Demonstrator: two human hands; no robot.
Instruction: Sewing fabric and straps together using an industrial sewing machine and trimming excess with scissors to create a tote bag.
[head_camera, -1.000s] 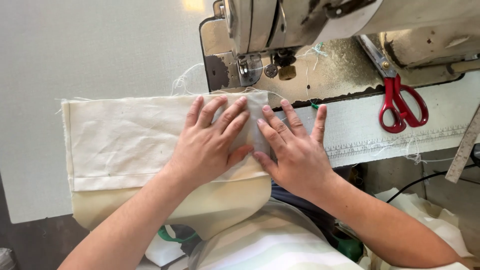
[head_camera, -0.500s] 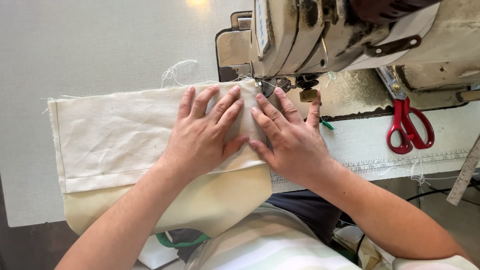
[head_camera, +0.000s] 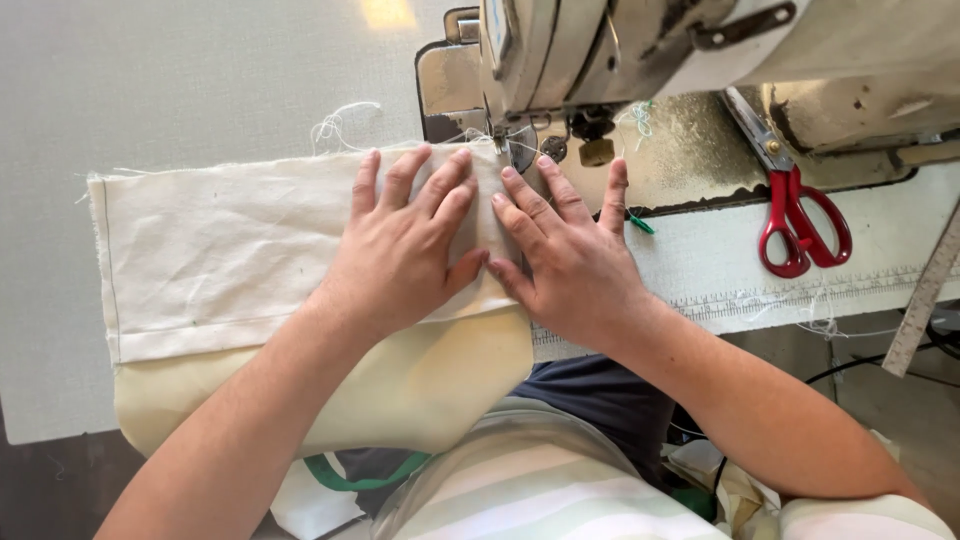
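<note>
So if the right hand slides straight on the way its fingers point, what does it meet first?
Probably the presser foot of the sewing machine: the right hand lies flat on the cloth, fingers aimed up toward it. Depth is unclear.

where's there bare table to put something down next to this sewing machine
Bare grey table lies left of the sewing machine, beyond the cream fabric. Crowded: both hands press the fabric at the needle, and red scissors lie to the right.
</note>
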